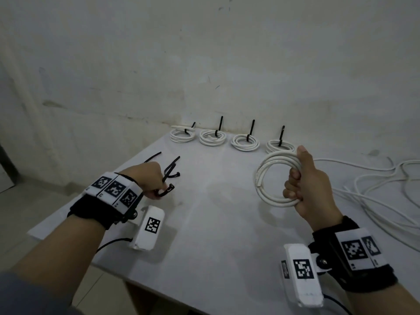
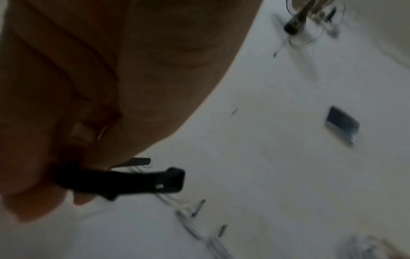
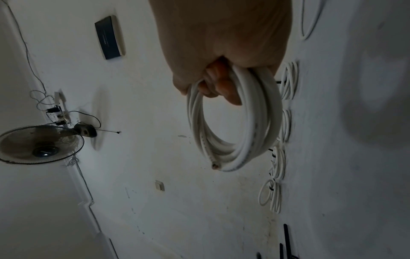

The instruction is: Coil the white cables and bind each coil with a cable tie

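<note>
- Your right hand (image 1: 311,185) clamps the upright white coil (image 1: 275,178).
- Your left hand (image 1: 147,180), well apart leftward, pinches a black cable tie (image 1: 166,191) pointing toward it.

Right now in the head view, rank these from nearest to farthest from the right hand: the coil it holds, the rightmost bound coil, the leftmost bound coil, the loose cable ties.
From the right hand:
1. Held coil, gripped in its fingers.
2. Rightmost bound coil, just behind the hand.
3. Loose cable ties, across the table by the left hand, and leftmost bound coil, far-left end of the row: too close to call.
</note>
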Demonstrator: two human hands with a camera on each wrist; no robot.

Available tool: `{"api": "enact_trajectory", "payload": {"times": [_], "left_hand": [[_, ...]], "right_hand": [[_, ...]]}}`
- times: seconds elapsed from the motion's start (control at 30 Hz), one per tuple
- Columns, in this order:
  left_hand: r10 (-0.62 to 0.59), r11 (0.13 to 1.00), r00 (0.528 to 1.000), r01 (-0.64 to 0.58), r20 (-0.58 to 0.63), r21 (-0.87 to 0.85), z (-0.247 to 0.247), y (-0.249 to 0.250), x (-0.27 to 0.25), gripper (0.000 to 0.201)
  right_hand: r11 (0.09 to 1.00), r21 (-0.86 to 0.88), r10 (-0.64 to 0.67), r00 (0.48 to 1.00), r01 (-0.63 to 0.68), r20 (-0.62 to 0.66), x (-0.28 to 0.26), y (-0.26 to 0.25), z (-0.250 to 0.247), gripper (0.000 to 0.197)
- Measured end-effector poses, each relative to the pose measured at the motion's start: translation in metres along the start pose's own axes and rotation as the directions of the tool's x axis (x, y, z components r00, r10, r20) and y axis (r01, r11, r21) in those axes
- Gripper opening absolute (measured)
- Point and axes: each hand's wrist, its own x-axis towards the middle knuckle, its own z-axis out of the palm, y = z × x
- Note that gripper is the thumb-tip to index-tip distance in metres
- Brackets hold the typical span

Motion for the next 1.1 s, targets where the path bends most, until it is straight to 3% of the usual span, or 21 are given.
{"api": "enact_trajectory", "payload": {"times": [0.07,0.17,0.23,0.3,0.4,0.53,0.7,0.87,1.03,1.1], "left_hand": [[0.103,0.956,0.994,-0.107,-0.029,-0.273,-0.002,0.021,-0.012,0.008],[0.327,0.755,0.945,-0.256,0.007,-0.604,0.005,0.067,-0.046,0.014],[0.462,0.696,0.883,-0.306,0.08,-0.649,0.016,0.098,-0.067,0.016],[0.542,0.695,0.825,-0.333,0.159,-0.638,0.033,0.122,-0.077,0.018],[0.549,0.692,0.822,-0.345,0.151,-0.634,0.055,0.144,-0.074,0.018],[0.502,0.576,0.865,-0.347,-0.014,-0.74,0.07,0.158,-0.065,0.017],[0.466,0.516,0.87,-0.415,-0.161,-0.749,0.077,0.165,-0.06,0.016],[0.509,0.524,0.848,-0.443,-0.149,-0.728,0.081,0.167,-0.057,0.016],[0.503,0.395,0.842,-0.424,-0.194,-0.815,0.079,0.162,-0.056,0.023],[0.564,0.36,0.8,-0.463,-0.207,-0.81,0.076,0.157,-0.057,0.033]], "right_hand": [[1.0,0.018,-0.021,0.999,0.022,-0.043,0.002,0.001,0.0,0.048],[0.996,0.001,-0.085,0.988,0.086,-0.127,0.006,0.001,-0.003,0.049],[0.99,-0.033,-0.144,0.973,0.14,-0.182,0.009,0.002,-0.005,0.052],[0.979,-0.067,-0.201,0.953,0.191,-0.225,0.011,0.001,-0.008,0.054],[0.954,-0.117,-0.296,0.923,0.275,-0.245,0.013,0.0,-0.012,0.055],[0.92,-0.165,-0.384,0.902,0.356,-0.199,0.01,0.001,-0.011,0.055],[0.948,-0.187,-0.286,0.948,0.258,-0.142,0.011,0.003,-0.01,0.053],[0.96,-0.195,-0.217,0.974,0.2,-0.07,0.013,0.006,-0.011,0.057],[0.956,-0.181,-0.256,0.959,0.232,-0.12,0.015,0.0,-0.016,0.057],[0.96,-0.147,-0.259,0.953,0.237,-0.157,0.017,-0.003,-0.019,0.056]]}}
